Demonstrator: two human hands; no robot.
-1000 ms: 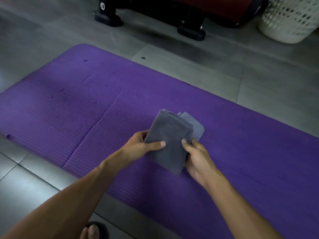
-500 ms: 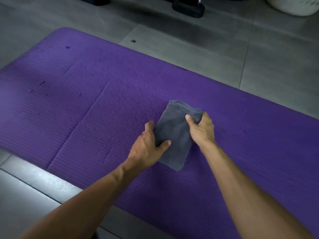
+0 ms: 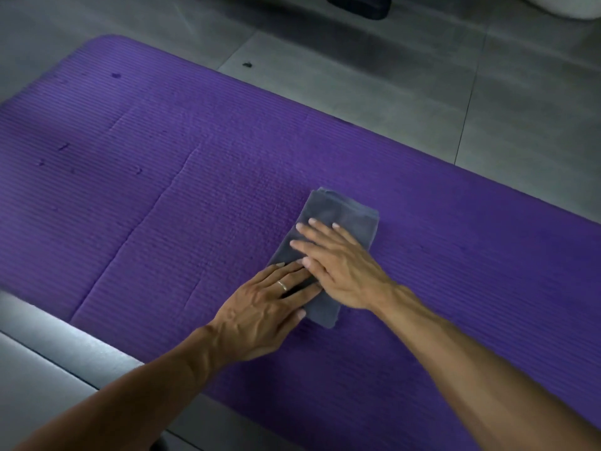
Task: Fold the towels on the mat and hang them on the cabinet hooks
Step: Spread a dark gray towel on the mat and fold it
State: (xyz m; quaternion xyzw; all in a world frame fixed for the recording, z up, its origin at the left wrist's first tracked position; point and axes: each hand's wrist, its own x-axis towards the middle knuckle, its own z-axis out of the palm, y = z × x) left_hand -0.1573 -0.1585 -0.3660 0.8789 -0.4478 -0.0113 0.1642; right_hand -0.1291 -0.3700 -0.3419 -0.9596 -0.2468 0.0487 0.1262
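Observation:
A grey towel point(image 3: 344, 209), folded into a narrow rectangle, lies flat on the purple mat point(image 3: 195, 190). My right hand point(image 3: 338, 265) presses on its middle with straight, spread fingers. My left hand point(image 3: 266, 304), with a ring on one finger, lies flat across the towel's near part, fingers straight. The two hands touch each other over the towel. Only the far end and the near corner of the towel show. No cabinet or hooks are in view.
Grey floor tiles point(image 3: 390, 76) surround the mat. A black foot of some equipment point(image 3: 357, 3) sits at the top edge. The bottom of a white basket point(image 3: 572, 6) shows at the top right. A pale raised surface point(image 3: 39, 346) lies at the lower left.
Both hands let go of the towel's edges and now lie flat on it. The towel went from lifted in my hands to lying folded on the mat. The camera has tilted down.

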